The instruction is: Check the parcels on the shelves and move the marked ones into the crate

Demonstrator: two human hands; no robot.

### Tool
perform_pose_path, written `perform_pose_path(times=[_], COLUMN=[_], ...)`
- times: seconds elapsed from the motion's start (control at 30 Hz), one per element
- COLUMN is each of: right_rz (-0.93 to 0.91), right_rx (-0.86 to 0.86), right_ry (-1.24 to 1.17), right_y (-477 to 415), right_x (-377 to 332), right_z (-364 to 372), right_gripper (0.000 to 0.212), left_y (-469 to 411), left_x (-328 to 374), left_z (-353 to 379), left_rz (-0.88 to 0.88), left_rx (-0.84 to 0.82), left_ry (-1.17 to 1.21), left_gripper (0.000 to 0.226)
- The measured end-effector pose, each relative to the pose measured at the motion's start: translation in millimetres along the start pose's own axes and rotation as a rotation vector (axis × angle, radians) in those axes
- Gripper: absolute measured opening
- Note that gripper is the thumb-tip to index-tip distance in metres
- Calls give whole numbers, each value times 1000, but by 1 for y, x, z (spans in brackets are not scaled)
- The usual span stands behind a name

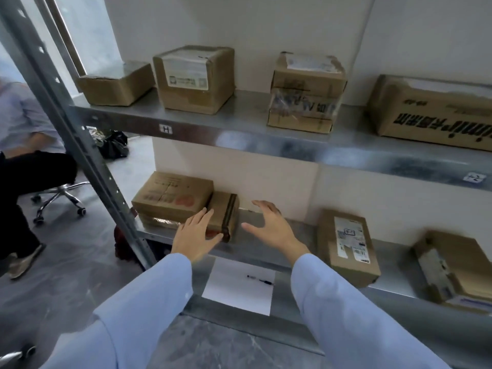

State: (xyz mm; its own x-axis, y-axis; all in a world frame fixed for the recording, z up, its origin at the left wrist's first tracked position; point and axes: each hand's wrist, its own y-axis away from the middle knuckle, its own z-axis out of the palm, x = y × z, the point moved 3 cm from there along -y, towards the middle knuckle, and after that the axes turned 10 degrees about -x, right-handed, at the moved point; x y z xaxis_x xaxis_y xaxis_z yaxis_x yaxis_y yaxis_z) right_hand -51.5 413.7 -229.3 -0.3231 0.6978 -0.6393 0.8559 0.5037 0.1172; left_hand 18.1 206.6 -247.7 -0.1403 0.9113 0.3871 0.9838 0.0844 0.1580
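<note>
indoors, steel shelf [247, 249], white wall [266, 177], l hand [195, 235] flat on small parcel [225, 211], r hand [271, 227] fingers [262, 205] wide

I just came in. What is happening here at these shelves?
A person in light blue sleeves reaches with both hands for a small taped parcel on the lower shelf. The left hand lies with straight fingers against its near side. The right hand is open beside it, not touching. Nothing is lifted yet. Other parcels stand on this shelf and on the upper shelf. A sheet of paper with a pen lies lower down. No crate is in view.
</note>
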Motion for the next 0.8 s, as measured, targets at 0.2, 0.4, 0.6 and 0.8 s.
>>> perform_pose_path(times=[0.2, 0.4, 0.6, 0.8], right_rz=[61, 142, 175, 160], right_rx=[2, -74, -126, -154], right_ry=[-28, -46, -63, -207], right_y=[-20, -35, -48, -66], right_x=[2, 14, 27, 29], right_z=[35, 57, 66, 79], right_gripper=[70, 76, 82, 95], left_y=[-33, -47, -56, -76], left_x=[-33, -45, -44, -42], left_z=[22, 36, 44, 49], left_rz=[42, 131, 189, 102], left_rx=[-116, -58, -38, -62], left_ry=[107, 273, 459, 590], left_gripper=[73, 72, 77, 95])
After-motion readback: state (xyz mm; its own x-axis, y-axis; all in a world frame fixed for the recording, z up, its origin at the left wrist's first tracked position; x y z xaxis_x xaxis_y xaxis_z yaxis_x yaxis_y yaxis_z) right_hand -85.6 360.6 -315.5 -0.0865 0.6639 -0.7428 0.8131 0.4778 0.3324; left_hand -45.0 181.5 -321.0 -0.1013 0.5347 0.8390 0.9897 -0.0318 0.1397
